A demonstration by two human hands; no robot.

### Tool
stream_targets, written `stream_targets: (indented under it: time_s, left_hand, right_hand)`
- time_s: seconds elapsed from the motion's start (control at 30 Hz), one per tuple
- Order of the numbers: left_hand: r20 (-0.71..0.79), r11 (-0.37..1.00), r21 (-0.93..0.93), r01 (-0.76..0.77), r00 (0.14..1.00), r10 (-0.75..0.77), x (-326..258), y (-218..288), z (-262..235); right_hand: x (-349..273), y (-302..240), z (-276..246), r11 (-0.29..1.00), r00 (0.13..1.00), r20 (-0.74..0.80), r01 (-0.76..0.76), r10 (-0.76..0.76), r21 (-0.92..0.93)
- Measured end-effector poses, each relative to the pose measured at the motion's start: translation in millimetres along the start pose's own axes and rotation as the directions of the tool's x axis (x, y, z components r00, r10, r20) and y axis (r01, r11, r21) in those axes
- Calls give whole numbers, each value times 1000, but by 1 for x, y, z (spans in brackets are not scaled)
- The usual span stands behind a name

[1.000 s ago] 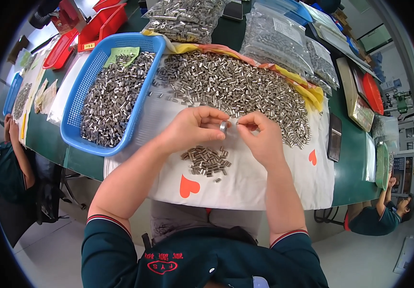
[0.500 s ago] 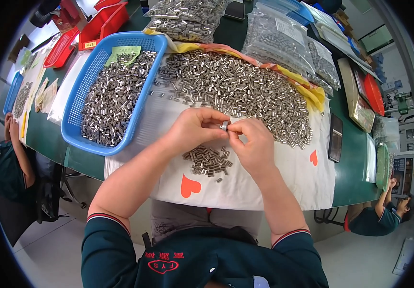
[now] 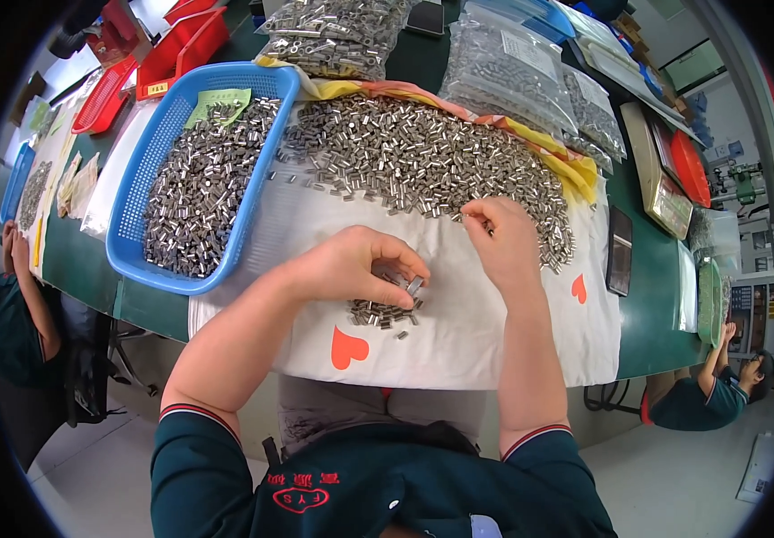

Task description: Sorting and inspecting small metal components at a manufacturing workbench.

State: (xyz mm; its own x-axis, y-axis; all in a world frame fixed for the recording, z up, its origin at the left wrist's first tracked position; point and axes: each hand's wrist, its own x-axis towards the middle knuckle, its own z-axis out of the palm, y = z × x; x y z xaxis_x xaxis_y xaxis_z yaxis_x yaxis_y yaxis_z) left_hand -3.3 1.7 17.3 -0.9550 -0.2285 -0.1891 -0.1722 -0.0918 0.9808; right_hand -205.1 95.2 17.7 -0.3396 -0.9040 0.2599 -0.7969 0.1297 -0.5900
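My left hand [image 3: 355, 269] pinches a small metal sleeve [image 3: 415, 287] at its fingertips, long axis tilted up toward the right, just above the small sorted cluster [image 3: 382, 313] on the white cloth [image 3: 494, 341]. My right hand [image 3: 501, 238], up and right, closes its grip on pieces at the big heap's [image 3: 423, 161] near edge.

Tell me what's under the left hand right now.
A small heap of metal sleeves lies on the white cloth beneath the left hand, whose fingertips pinch one sleeve. The palm covers whatever else lies below.
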Motion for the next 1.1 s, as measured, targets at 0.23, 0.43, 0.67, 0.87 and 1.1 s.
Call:
stream_targets:
  time_s: [0.23, 0.43, 0.67, 0.87, 1.1]
  left_hand:
    - [-31, 996, -73, -59, 998, 57, 2, -6, -4]
    - [-71, 987, -146, -66, 996, 56, 6, -9, -6]
    - [-114, 979, -177, -102, 990, 82, 8, -10, -9]
    - [-227, 953, -275, -125, 972, 62, 9, -10, -10]
    - [-265, 943, -303, -139, 962, 57, 11, -15, -10]
  right_hand:
    - [1, -6, 14, 957, 992, 40, 122, -116, -262]
    - [-1, -11, 12, 960, 981, 105, 181, -161, -214]
    - [-7, -9, 17, 954, 976, 154, 186, -152, -236]
    - [-8, -21, 13, 988, 990, 112, 97, -84, -120]
    - [-12, -39, 10, 886, 983, 171, -26, -60, 462]
